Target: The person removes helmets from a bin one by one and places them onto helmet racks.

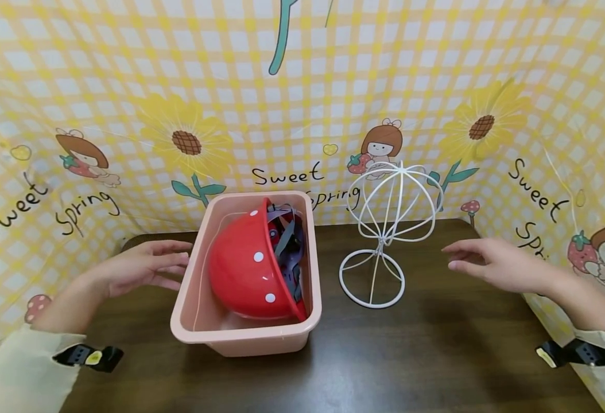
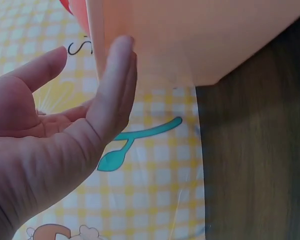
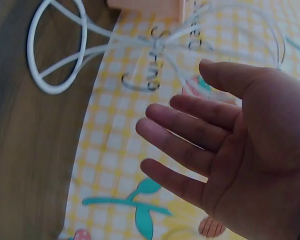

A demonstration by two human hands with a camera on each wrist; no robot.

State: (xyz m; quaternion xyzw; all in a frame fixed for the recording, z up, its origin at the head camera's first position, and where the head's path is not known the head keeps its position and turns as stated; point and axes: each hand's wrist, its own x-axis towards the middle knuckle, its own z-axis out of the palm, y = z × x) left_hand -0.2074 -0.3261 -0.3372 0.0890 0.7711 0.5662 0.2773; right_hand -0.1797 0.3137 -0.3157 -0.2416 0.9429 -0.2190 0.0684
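Our left hand [image 1: 142,267] beside pink bin [image 1: 243,334], right hand [image 1: 506,266] near wire stand [image 1: 381,246], fingers relaxed — helmet straps [image 1: 284,244] in head view only

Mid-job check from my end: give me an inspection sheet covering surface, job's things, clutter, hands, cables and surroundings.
Surface: dark brown tabletop, wood-grained.
Job's things: red helmet with white dots, on its side inside the pink tub, straps showing in its opening; white wire stand upright, right of the tub.
Clutter: nothing seen.
Left hand: fingers relaxed, beside the tub's left wall; contact cannot be told.
Right hand: fingers relaxed, holding nothing, apart from the stand on its right.
Cables: nothing seen.
Surroundings: yellow-and-white checked cloth behind and at both sides, printed with sunflowers and "Sweet Spring".
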